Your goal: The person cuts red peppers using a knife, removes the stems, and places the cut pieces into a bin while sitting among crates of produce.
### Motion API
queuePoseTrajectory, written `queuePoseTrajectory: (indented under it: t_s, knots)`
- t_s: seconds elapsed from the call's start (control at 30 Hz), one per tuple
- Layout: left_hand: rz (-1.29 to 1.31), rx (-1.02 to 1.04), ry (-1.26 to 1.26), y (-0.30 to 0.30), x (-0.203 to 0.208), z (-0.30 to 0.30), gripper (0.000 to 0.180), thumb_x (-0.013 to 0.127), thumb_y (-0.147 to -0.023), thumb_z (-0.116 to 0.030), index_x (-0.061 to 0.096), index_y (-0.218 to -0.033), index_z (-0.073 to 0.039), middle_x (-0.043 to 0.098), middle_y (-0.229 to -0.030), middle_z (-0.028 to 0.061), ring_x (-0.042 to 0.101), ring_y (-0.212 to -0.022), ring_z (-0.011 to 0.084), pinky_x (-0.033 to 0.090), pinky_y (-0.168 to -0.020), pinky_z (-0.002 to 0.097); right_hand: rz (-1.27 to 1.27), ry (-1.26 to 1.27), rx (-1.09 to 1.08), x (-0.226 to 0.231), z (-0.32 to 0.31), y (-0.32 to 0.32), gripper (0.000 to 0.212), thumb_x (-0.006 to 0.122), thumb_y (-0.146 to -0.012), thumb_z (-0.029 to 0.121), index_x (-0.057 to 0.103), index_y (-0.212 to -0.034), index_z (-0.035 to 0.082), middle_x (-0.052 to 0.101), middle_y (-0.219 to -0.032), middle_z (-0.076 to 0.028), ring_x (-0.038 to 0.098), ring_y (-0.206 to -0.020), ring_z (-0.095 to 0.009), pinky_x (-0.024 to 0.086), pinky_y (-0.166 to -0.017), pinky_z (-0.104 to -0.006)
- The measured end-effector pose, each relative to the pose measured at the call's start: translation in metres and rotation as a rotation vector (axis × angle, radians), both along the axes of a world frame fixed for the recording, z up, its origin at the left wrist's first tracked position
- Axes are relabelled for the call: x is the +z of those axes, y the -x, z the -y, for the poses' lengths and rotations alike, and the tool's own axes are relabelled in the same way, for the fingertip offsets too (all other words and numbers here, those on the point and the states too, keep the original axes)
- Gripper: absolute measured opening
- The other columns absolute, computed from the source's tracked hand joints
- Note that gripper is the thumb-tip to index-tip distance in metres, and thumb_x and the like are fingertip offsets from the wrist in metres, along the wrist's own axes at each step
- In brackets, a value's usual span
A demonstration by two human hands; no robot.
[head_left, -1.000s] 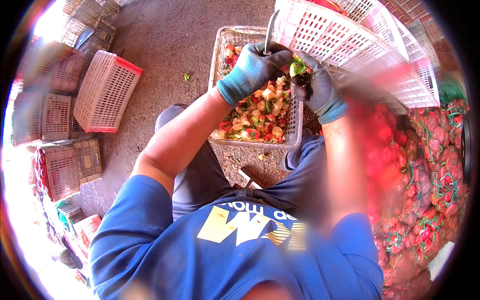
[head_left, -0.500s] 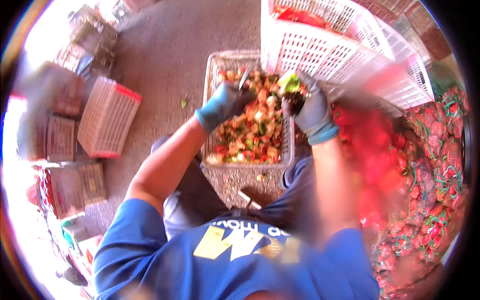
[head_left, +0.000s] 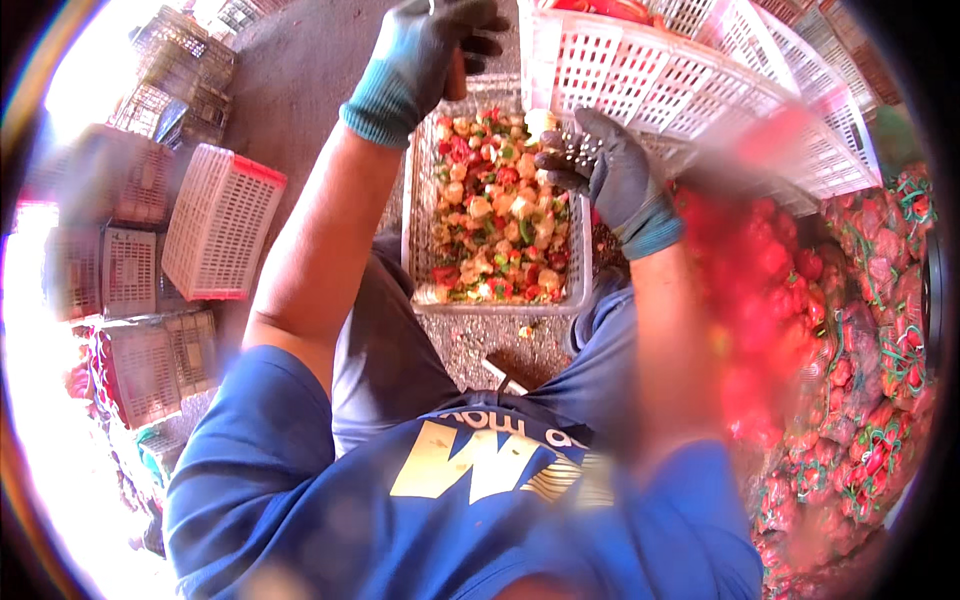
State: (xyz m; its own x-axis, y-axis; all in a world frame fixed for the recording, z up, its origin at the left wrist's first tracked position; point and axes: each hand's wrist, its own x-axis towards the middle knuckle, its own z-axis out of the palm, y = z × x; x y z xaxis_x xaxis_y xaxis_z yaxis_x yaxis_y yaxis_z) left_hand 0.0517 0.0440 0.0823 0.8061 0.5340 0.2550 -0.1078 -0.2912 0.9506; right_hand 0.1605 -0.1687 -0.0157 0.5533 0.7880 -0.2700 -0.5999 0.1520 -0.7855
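My left hand, in a dark glove with a teal cuff, is raised at the top, beyond the crate's left side. Its fingers are closed round a small knife, whose brown handle pokes out below; the blade is mostly out of view. My right hand, gloved alike, hovers over the crate's right edge. Its thumb and fingers are apart, with pale specks like seeds on the glove. A pale chunk shows by its fingertips; whether they touch it is unclear. Between my legs, a mesh crate holds chopped pepper scraps.
White slotted crates, one with red peppers, stand at the far right. Loose red peppers lie right of me, beside netted sacks of red produce. A white, red-rimmed crate and stacked crates are on the left.
My left hand has swung up and away from the crate with the knife. The green-yellow piece has left my right hand, whose fingers have loosened and moved slightly away.
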Motion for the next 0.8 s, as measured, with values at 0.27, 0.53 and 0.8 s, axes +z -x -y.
queuePoseTrajectory:
  t_s: [0.27,0.53,0.8]
  knots:
    - [-0.152,0.093,0.301,0.064,-0.076,0.000,0.036,0.066,-0.097,-0.025,0.069,-0.127,-0.004,0.076,-0.099,0.0076,0.068,-0.078,0.0123,0.056,-0.071,0.0281,0.229,0.069,-0.158,0.016,0.034,-0.032,0.033,0.057,-0.101,0.037,0.068,-0.111,0.007,0.070,-0.084,-0.004,0.067,-0.066,-0.016,0.050,-0.054,-0.0285]
    - [-0.161,0.117,0.274,0.069,-0.078,-0.013,0.029,0.066,-0.098,-0.015,0.070,-0.122,-0.001,0.074,-0.096,0.0073,0.069,-0.079,0.0117,0.054,-0.069,0.0231,0.274,0.137,-0.511,0.014,0.112,-0.056,0.033,0.057,-0.102,0.035,0.070,-0.111,0.006,0.055,-0.067,0.002,0.044,-0.049,-0.009,0.032,-0.045,-0.0249]
    - [-0.401,0.019,0.050,0.054,-0.082,0.017,0.041,0.066,-0.098,-0.026,0.067,-0.128,0.001,0.065,-0.081,-0.0007,0.054,-0.064,0.0055,0.039,-0.056,0.0211,-0.117,0.539,-0.538,-0.203,0.255,-0.048,0.023,0.064,-0.093,0.038,0.067,-0.091,0.016,0.058,-0.066,0.001,0.051,-0.051,-0.011,0.041,-0.046,-0.0264]
